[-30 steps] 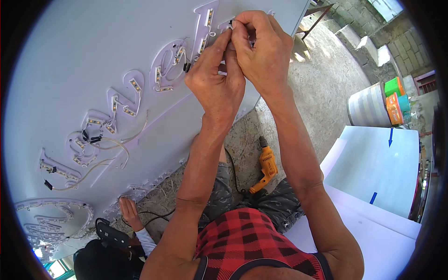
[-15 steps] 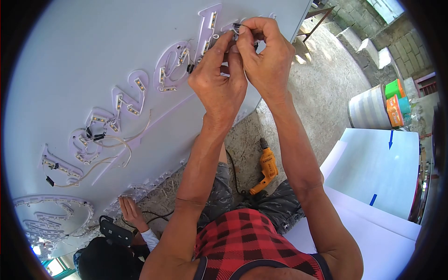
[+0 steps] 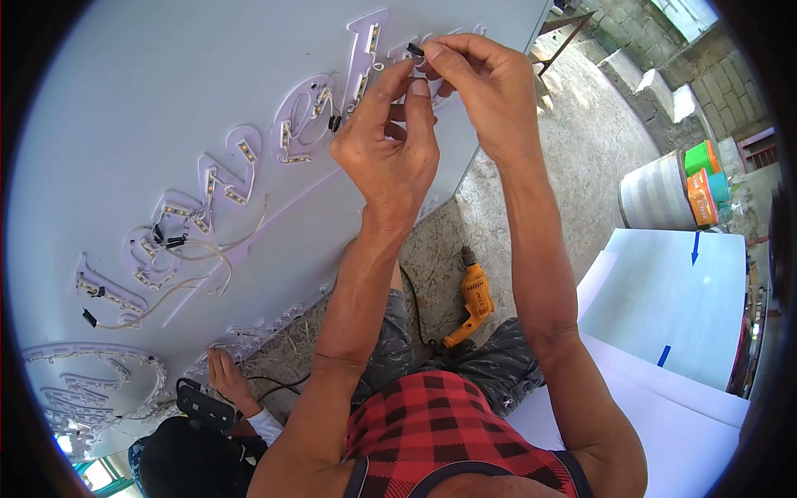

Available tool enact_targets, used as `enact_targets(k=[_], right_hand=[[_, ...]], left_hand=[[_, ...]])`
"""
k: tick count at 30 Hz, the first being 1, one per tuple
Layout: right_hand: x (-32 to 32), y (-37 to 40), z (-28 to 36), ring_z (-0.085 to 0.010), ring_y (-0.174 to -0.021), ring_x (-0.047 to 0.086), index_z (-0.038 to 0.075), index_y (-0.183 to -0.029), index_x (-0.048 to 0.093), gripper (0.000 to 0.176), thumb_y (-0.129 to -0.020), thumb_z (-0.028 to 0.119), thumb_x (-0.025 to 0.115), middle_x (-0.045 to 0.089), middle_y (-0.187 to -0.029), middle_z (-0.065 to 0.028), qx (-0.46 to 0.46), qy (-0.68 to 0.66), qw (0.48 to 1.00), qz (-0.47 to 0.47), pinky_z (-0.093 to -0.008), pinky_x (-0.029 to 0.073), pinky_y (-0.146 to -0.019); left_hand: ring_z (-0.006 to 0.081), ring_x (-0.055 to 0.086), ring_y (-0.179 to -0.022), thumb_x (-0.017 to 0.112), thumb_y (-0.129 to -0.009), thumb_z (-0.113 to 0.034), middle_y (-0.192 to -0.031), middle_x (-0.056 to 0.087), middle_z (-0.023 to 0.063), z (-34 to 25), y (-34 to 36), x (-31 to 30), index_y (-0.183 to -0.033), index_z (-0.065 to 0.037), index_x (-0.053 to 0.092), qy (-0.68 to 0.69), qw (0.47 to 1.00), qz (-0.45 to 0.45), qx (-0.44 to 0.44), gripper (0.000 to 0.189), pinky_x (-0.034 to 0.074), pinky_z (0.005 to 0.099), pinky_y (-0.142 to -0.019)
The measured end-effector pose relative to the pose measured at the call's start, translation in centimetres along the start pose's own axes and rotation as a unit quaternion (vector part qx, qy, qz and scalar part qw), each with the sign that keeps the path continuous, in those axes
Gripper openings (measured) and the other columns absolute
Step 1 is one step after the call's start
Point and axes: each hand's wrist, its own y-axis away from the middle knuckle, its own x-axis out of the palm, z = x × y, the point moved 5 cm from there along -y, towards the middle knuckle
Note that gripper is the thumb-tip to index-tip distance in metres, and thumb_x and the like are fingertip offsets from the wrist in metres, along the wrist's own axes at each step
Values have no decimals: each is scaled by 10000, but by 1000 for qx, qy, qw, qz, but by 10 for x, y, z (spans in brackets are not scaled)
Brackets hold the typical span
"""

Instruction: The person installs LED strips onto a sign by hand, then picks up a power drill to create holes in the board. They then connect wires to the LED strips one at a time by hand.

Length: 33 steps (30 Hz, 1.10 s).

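A wire with a black-taped end (image 3: 416,51) is pinched between the thumb and fingers of my right hand (image 3: 496,98), close to the upper letters of a panel. Just left of it, my left hand (image 3: 386,141) has its fingers curled, with a gap between thumb and index finger. Its index fingertip is near the wire; whether they touch is hidden. Purple-white raised letters lined with small LED modules (image 3: 246,150) run diagonally across the big pale panel (image 3: 166,91). My hands partly cover the last letters.
A yellow power drill (image 3: 475,299) lies on the concrete floor by my legs. At lower left a co-worker's hand (image 3: 228,375) is at the panel's lower edge. Loose wires (image 3: 222,264) hang off the letters. White sheets (image 3: 664,307) and a striped bucket (image 3: 660,191) are at right.
My right hand has shifted right, away from my left, still pinching the taped wire. The left thumb and index finger have parted. The panel appears slightly shifted in view.
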Motion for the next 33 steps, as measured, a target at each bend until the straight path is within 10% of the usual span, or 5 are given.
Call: enact_targets(k=[13, 33], right_hand=[[-7, -15, -18, -101, -646, 533, 20, -839, 779, 165, -809, 179, 812, 674, -736, -29, 211, -102, 968, 90, -248, 372, -545], [-5, -14, -7, -115, -686, 530, -21, -825, 768, 162, -801, 137, 797, 680, -732, -52, 185, -57, 980, 50, -286, 396, -621]], left_hand=[[75, 604, -535, 813, -869, -166, -754, 739, 76, -9, -11, 4, -978, 25, 774, -98, 995, -1, -17, 224, 467, 231, -483], [100, 635, -593, 756, -801, -113, -673, 721, 79, -11, -21, 10, -863, 51, 753, -99, 990, 0, -98, 175, 493, 248, -567]])
